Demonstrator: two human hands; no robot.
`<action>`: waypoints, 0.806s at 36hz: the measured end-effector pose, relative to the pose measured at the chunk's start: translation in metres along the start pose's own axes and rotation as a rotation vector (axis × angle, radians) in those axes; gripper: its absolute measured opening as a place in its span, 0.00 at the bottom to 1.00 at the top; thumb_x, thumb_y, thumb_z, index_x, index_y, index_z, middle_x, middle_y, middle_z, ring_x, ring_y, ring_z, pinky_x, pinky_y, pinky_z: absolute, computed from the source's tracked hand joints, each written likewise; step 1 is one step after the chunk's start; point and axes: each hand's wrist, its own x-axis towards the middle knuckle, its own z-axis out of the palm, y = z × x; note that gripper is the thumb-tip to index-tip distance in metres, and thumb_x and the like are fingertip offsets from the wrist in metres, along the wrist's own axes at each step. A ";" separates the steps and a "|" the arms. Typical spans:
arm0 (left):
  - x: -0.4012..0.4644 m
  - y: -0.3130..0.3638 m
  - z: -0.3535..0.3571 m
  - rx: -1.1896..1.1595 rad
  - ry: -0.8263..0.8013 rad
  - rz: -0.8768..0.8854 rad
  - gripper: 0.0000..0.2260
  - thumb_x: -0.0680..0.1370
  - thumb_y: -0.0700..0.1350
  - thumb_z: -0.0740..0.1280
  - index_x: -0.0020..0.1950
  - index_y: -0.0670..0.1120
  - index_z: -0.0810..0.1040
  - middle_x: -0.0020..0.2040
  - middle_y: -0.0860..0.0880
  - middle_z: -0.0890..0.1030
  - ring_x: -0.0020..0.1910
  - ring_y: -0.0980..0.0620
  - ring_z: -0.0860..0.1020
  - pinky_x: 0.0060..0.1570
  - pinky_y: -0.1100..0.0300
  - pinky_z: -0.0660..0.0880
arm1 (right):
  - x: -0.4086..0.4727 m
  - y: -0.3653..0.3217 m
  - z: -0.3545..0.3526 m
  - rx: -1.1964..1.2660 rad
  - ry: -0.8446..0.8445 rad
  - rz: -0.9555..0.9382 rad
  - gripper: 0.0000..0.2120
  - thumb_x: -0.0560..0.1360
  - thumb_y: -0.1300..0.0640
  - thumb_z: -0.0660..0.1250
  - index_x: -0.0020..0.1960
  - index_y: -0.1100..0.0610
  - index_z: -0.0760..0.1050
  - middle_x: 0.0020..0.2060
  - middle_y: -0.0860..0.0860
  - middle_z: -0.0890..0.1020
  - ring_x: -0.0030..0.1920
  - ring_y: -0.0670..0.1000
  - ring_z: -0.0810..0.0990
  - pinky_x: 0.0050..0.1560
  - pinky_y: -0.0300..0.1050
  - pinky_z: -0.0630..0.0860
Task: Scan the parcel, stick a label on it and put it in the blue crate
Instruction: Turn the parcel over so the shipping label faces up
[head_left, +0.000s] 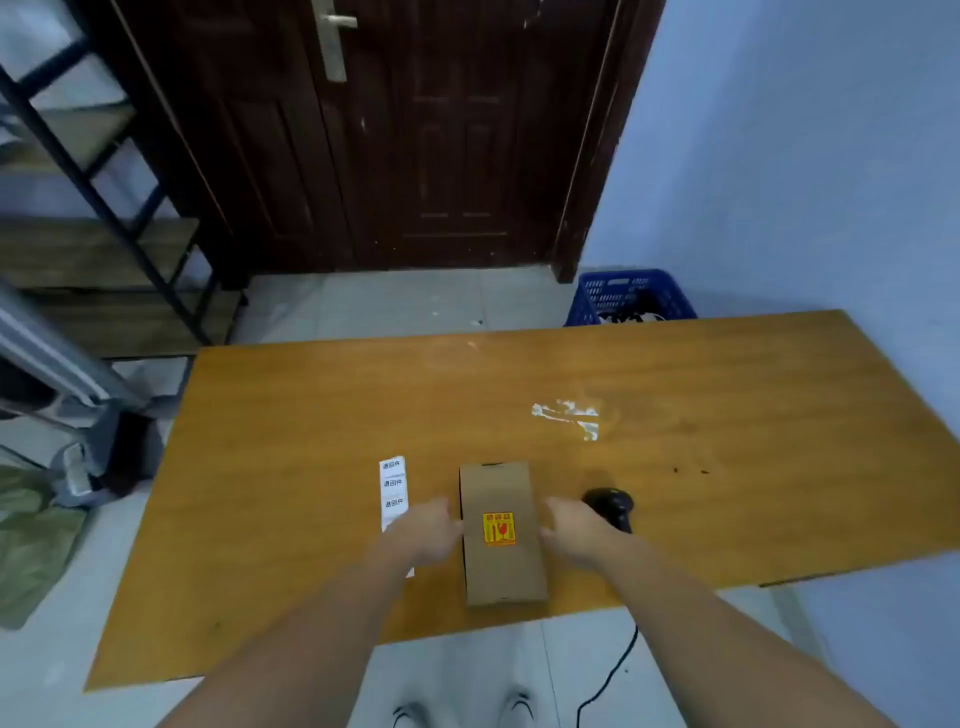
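A brown cardboard parcel (501, 535) lies flat on the wooden table (675, 467), an orange-yellow fragile sticker (498, 529) on its top. My left hand (423, 530) rests against its left side and my right hand (574, 535) against its right side; whether they grip it is unclear. A white strip of labels (393, 488) lies just left of the parcel, partly under my left hand. A black handheld scanner (610, 506) sits right of my right hand. The blue crate (631, 296) stands on the floor beyond the table's far edge.
White sticker residue (569, 415) marks the table's middle. The scanner's cable (608, 675) hangs off the near edge. A dark wooden door (415, 130) is ahead, metal shelving (104, 218) to the left, a green bag (31, 540) on the floor at left.
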 end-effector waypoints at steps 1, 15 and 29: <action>0.004 0.004 0.010 -0.066 -0.002 -0.022 0.20 0.84 0.54 0.60 0.71 0.43 0.73 0.66 0.42 0.80 0.55 0.45 0.78 0.52 0.54 0.73 | 0.003 0.001 0.005 0.028 0.010 0.026 0.24 0.83 0.50 0.60 0.76 0.58 0.64 0.72 0.58 0.73 0.71 0.58 0.72 0.69 0.53 0.71; 0.013 0.020 0.064 -0.412 0.205 -0.164 0.15 0.85 0.49 0.64 0.68 0.42 0.78 0.65 0.42 0.82 0.61 0.42 0.80 0.60 0.48 0.78 | 0.019 -0.009 0.031 0.320 0.051 0.053 0.25 0.82 0.46 0.62 0.75 0.55 0.67 0.69 0.55 0.75 0.68 0.57 0.75 0.69 0.57 0.74; -0.038 0.086 -0.035 -0.502 0.498 0.097 0.20 0.81 0.49 0.67 0.73 0.49 0.70 0.58 0.50 0.83 0.54 0.46 0.81 0.48 0.50 0.79 | 0.001 -0.053 -0.055 0.800 0.095 -0.081 0.50 0.59 0.23 0.73 0.72 0.48 0.68 0.68 0.49 0.77 0.61 0.52 0.78 0.59 0.52 0.76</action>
